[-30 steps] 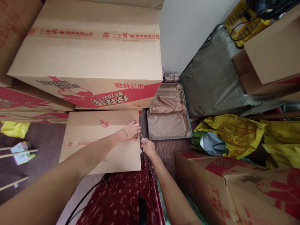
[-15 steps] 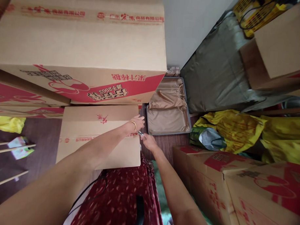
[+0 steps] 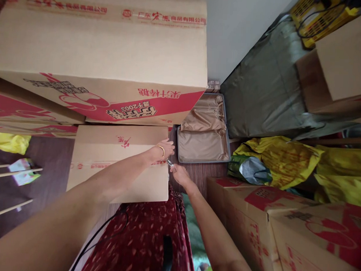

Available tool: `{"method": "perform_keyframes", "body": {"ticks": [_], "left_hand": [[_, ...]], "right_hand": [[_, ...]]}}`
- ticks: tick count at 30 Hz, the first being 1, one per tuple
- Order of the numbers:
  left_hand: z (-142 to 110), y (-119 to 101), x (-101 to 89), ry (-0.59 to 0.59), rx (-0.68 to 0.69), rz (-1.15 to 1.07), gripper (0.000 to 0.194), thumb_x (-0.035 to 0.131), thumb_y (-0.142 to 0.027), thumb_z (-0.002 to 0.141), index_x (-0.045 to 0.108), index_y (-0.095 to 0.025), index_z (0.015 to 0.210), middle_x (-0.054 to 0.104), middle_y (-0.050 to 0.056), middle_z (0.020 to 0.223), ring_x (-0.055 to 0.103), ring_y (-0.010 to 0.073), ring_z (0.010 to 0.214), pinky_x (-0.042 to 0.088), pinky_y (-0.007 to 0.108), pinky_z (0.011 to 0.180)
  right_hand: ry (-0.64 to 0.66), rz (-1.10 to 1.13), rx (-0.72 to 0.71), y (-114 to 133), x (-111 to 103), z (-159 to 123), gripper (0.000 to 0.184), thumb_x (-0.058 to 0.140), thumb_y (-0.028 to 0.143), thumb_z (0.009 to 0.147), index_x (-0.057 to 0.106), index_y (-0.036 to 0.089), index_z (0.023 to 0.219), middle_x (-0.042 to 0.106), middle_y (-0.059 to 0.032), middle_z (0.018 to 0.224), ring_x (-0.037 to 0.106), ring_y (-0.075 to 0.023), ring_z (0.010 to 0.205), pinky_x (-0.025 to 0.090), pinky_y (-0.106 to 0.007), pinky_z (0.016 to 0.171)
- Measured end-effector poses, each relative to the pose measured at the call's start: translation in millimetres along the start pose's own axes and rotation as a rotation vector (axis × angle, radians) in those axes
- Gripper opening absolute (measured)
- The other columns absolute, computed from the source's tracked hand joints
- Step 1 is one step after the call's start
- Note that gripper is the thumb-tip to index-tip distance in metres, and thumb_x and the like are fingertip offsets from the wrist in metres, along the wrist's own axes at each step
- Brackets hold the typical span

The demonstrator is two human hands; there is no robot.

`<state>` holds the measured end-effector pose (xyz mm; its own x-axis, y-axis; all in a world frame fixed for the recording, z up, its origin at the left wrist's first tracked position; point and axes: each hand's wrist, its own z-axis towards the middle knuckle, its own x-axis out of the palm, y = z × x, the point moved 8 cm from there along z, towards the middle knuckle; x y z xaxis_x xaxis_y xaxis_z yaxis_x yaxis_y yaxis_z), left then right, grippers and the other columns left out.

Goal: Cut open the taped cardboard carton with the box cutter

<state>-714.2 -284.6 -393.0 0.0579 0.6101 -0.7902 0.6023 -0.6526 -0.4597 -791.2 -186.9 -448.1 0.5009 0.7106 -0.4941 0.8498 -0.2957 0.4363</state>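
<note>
A low sealed cardboard box (image 3: 114, 161) with red-printed tape lies on the floor in front of me. My left hand (image 3: 166, 149), a gold bangle on its wrist, rests on the box's top near its right edge, fingers flat. My right hand (image 3: 179, 174) is closed around a small metallic tool (image 3: 169, 163), too small to name, whose tip sits at the box's right edge where the tape runs. The two hands are almost touching.
A big red-and-tan carton (image 3: 106, 61) is stacked just behind the low box. An open suitcase with tan lining (image 3: 202, 132) lies to the right. More cartons (image 3: 283, 230) stand at the right, with yellow bags (image 3: 280, 155) beyond. My red patterned skirt (image 3: 141, 241) fills the foreground.
The view has shifted slightly. My right hand with the small tool has edged up along the box's right edge, closer to my left hand, which stays resting on the box.
</note>
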Motion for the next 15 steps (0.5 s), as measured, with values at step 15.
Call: {"method": "perform_keyframes", "body": {"ticks": [15], "left_hand": [[21.5, 17.1, 41.5, 0.006, -0.089, -0.207, 0.022, 0.05, -0.006, 0.073, 0.061, -0.019, 0.06, 0.065, 0.012, 0.086, 0.046, 0.0243, 0.1, 0.025, 0.04, 0.093]], "right_hand": [[-0.049, 0.229, 0.069, -31.0, 17.8, -41.6, 0.027, 0.038, 0.027, 0.093, 0.062, 0.017, 0.085, 0.055, 0.0014, 0.064, 0.049, -0.0119, 0.062, 0.03, -0.021, 0.059]]}}
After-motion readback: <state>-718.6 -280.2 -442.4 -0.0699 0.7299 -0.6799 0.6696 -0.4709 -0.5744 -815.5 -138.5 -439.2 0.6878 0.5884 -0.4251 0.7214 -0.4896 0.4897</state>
